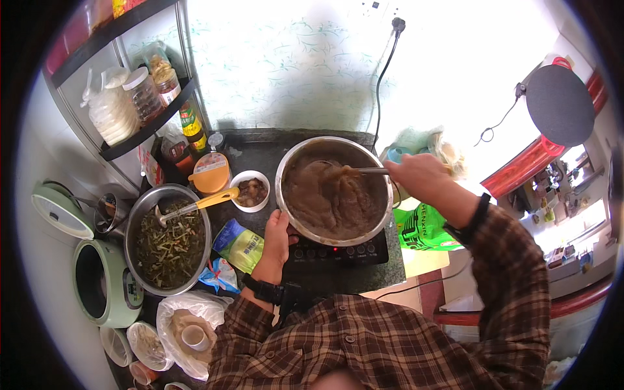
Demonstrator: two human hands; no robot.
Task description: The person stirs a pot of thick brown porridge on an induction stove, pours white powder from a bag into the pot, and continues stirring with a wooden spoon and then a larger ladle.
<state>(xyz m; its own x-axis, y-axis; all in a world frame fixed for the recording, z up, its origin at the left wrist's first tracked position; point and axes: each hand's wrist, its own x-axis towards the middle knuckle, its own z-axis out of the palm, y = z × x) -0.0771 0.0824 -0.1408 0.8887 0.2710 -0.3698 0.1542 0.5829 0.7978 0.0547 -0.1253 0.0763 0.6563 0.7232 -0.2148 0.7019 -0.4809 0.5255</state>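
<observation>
A steel pot (279,192) of thick brown paste (312,195) stands on a black induction cooker (319,256) with a red light lit. My right hand (421,178), at the pot's right rim, is closed around the handle of a metal utensil (371,171); its far end is in the paste, so its kind is unclear. My left hand (278,239) rests against the pot's lower left side, thumb near the rim; some of its fingers are hidden, and whether it grips the pot is unclear. Left of the pot is a white bowl (263,200) of brown chunks.
On the left stand a steel basin (207,243) of chopped greens with a yellow-handled ladle (214,199), an orange-lidded container (210,171), seasoning bags (239,246) and an open green rice cooker (108,292). A corner shelf (146,127) holds jars. A green bag (424,226) lies right of the counter; a black cord (379,92) hangs behind.
</observation>
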